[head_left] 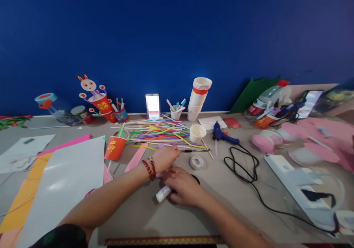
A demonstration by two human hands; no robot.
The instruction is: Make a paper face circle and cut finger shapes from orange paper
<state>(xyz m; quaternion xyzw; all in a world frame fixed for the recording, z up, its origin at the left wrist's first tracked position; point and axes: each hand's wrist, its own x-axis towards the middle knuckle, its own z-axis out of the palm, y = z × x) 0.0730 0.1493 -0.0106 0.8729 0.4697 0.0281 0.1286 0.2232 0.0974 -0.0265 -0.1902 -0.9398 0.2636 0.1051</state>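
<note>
Left hand [166, 156] back-up, fingers bent, contents unclear; right hand [183, 185] just beside it, curled around white cylindrical tube [163, 194] at gray tabletop [138, 218]. Beyond: slim black pen [195, 150], thin multicolored sticks [157, 132], smooth round paper cup [197, 134].

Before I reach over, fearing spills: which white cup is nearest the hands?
The single cup right of the straws; the marker cup and cup stack stand farther back.

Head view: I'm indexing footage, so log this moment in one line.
left hand: near pen | right hand: at white tube | glue gun: right of tape roll
</note>
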